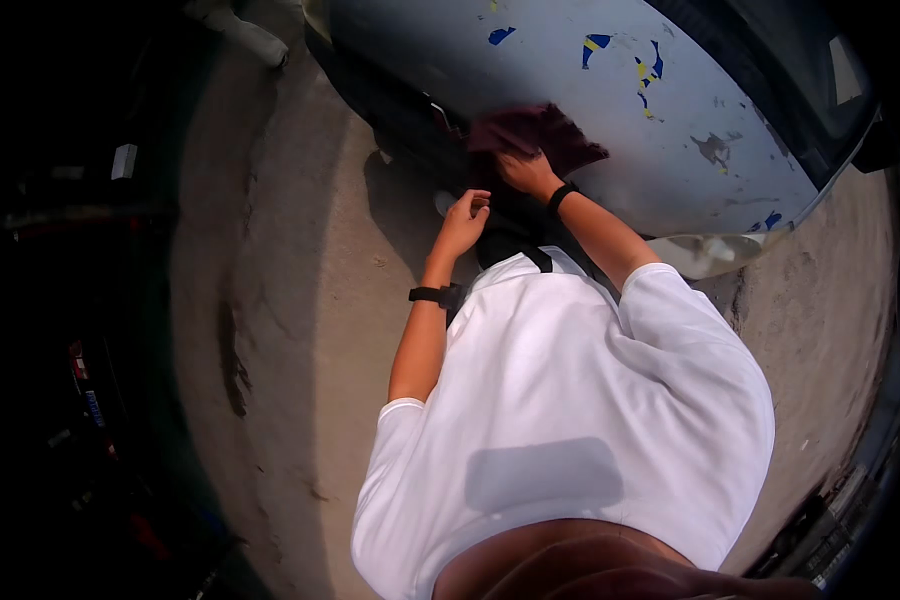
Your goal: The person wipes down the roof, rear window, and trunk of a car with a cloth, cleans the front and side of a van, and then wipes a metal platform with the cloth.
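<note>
My right hand [526, 172] grips a dark maroon cloth [560, 138] by its near edge. The cloth lies bunched against the lower edge of a car's pale grey hood [540, 60], and part of the fingers is hidden under it. To the left, in front of the body, my left hand [464, 222] hangs in the air with loosely bent fingers, the thumb apart and nothing visible in it. Torn blue and yellow sticker pieces [650, 68] and worn grey patches mark the hood.
A headlight [715, 250] sits at the car's near right corner, and the dark windshield [820, 90] is at the upper right. Concrete ground [290, 330] surrounds my feet. On the left, deep shadow hides most objects; a small white item [123, 161] shows there.
</note>
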Motion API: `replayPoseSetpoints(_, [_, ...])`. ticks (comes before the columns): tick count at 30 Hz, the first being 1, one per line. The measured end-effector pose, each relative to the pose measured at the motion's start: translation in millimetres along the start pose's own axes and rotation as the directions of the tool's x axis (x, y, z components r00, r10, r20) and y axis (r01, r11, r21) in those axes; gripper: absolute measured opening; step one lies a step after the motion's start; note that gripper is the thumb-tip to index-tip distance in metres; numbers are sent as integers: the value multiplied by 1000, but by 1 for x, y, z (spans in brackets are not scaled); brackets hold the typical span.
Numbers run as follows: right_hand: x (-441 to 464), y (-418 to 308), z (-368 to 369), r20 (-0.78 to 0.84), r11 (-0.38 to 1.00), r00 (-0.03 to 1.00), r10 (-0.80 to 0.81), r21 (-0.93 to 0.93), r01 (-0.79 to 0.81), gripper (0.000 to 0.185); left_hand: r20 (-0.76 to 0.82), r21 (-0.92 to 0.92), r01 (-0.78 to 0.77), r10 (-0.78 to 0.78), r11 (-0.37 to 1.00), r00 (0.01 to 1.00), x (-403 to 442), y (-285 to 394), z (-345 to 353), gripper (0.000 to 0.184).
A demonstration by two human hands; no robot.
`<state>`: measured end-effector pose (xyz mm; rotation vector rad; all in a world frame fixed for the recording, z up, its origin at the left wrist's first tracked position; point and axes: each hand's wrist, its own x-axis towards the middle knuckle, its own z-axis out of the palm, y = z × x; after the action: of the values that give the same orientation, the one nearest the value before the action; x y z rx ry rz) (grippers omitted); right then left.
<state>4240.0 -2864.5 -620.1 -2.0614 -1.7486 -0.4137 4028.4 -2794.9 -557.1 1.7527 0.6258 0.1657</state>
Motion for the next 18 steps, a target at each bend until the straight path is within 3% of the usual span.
replayPoseSetpoints(1, [5,3,-4,-10,1000,1000,0,-5,0,42,25,31,32,-33,999,999,7,0,-7,30])
replayPoseSetpoints(3, [13,11,-13,-15,982,1000,-7,-187,4,39,43,33,-20,19,999,999,24,-5,-18,30])
replayPoseSetpoints(4, [29,21,-27,-60,993,998,35,-111,-42,34,65,27,-61,59,998,996,32,-7,-21,31])
replayPoseSetpoints(5, [56,21,-60,71,970,968,241,-59,-237,31,66,30,-65,63,997,996,41,-6,-25,31])
replayPoseSetpoints(6, [90,23,-103,290,888,840,459,-110,-447,32,90,16,-77,76,997,993,53,-2,-29,32])
replayPoseSetpoints(7, [103,43,-109,32,880,879,476,-7,-476,37,110,2,-90,89,996,990,66,3,-35,33])
replayPoseSetpoints(8, [113,76,-111,-91,864,859,503,50,-501,40,129,4,-96,95,995,987,76,12,-40,36])
replayPoseSetpoints(9, [131,93,-138,-11,747,747,665,-24,-665,44,124,5,-96,95,995,988,87,20,-44,36])
replayPoseSetpoints(11, [153,125,-166,-96,622,634,768,-129,-772,53,130,-78,-246,255,966,958,110,39,-53,38])
replayPoseSetpoints(13, [175,140,-173,-143,561,575,806,-127,-818,63,165,-106,-257,272,961,948,131,69,-68,41])
replayPoseSetpoints(15, [195,139,-156,-217,573,610,762,-212,-792,64,109,-127,-421,435,898,894,148,96,-78,44])
replayPoseSetpoints(16, [210,133,-142,-250,587,647,720,-279,-760,64,106,-128,-417,431,900,896,157,106,-87,44])
replayPoseSetpoints(18, [239,119,-102,-312,616,723,617,-380,-690,59,102,58,-539,532,840,840,175,118,-107,50])
